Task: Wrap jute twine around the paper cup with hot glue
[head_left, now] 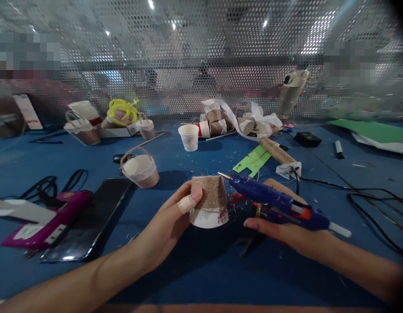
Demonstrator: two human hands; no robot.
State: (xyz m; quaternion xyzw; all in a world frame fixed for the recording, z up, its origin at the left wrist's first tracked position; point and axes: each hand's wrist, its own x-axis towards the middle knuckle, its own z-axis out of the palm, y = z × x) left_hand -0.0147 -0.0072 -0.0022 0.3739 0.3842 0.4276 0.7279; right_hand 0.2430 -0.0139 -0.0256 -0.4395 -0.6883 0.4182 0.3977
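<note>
Head cam: L hand (173, 217) has its grip pinching a twine-wrapped paper cup (210, 198), abt 6 o'clock in frame. R hand (288, 232), grip curled round a blue glue gun (270, 195) at the cup's 3 o'clock, nozzle (224, 175) nr its 1 o'clock edge, can't tell if touching. Handled basket (142, 171) on tabletop (175, 280) @ cup's 10 o'clock.

Both bare forearms (100, 269) slanted inward from either side. The left hand (171, 216) was curled in a closed grip, its bandaged thumb (196, 194) angled rightward; the right hand (288, 234) gripped too, its thumb (253, 223) pointing leftward.
</note>
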